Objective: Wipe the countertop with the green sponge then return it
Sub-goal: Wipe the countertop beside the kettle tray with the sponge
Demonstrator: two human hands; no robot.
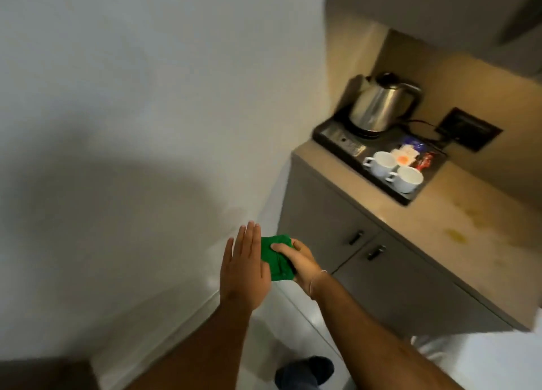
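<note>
- The beige countertop (457, 213) runs along the right, over grey cupboard doors (337, 222), and has yellowish stains on its near part; a plain white wall (146, 96) fills the left.
- At its far end a black tray (378, 152) holds a steel kettle (378, 105), two white cups (393, 169) and some sachets (410, 155).
- The green sponge (274, 257) is in the air near the cupboard, clear of the countertop.
- The right hand (299, 260) grips the sponge; the left hand (245, 266) is flat and wide, fingers straight, against the sponge's left side.
</note>
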